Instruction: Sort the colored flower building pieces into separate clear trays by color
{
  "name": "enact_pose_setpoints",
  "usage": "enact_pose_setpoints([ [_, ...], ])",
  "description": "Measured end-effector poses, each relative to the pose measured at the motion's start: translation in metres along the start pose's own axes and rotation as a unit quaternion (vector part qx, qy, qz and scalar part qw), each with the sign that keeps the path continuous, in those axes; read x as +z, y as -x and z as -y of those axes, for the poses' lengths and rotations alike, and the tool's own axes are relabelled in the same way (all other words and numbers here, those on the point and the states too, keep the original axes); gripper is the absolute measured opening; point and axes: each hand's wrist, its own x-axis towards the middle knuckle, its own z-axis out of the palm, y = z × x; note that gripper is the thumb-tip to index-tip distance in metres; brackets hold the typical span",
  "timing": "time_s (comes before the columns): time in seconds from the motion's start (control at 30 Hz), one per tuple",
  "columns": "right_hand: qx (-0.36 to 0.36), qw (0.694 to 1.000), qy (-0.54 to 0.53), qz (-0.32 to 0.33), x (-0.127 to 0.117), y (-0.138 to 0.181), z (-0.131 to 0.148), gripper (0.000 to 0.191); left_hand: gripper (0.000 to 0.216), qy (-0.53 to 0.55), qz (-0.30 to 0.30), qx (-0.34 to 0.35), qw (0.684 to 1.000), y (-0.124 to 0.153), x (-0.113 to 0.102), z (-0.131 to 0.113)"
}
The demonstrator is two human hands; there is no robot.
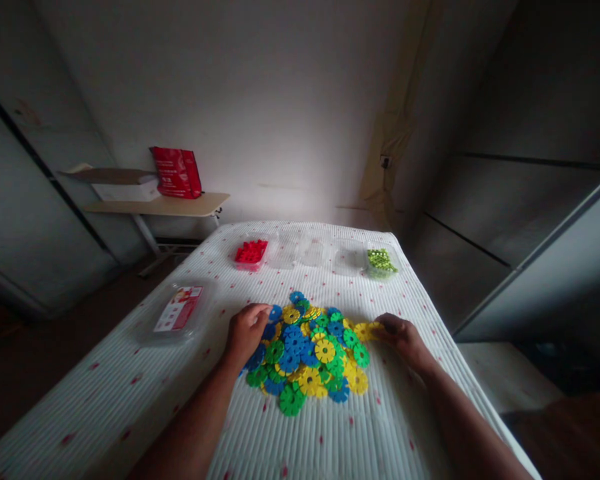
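Note:
A heap of notched plastic discs [294, 341] in blue, green and yellow lies on the quilted white cloth [300, 447]. At the heap's left edge is my left hand [246, 331], its fingers curled and the fingertips closed at the rim of a blue disc [276, 313]. On the other side, my right hand [403, 339] pinches a yellow disc [364, 331] in a short row of yellow ones sticking out of the heap. The right fingertips are partly hidden by the hand itself.
Toward the far edge stand a clear box of red pieces [251, 252], clear plastic trays [313, 248] and a box of light green pieces [380, 261]. A labelled clear container [179, 310] lies left. Beyond, a side table [180, 205] holds a red bag [177, 173].

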Motion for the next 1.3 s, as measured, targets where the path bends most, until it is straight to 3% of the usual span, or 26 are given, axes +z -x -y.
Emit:
enact_pose_setpoints([
  [0.37, -0.014, 1.000, 0.013, -0.007, 0.010, 0.002, 0.005, 0.023, 0.028, -0.001, -0.007, -0.007, 1.000, 0.001, -0.002, -0.009],
  [0.77, 0.024, 0.997, -0.045, -0.065, 0.003, -0.004, -0.008, 0.031, 0.030, 0.016, 0.008, -0.009, 1.000, 0.000, -0.001, -0.005],
  [1.3, -0.066, 0.993, 0.101, 0.008, 0.014, 0.001, -0.011, 0.027, 0.028, 0.016, 0.013, -0.020, 1.000, 0.000, -0.001, -0.009],
])
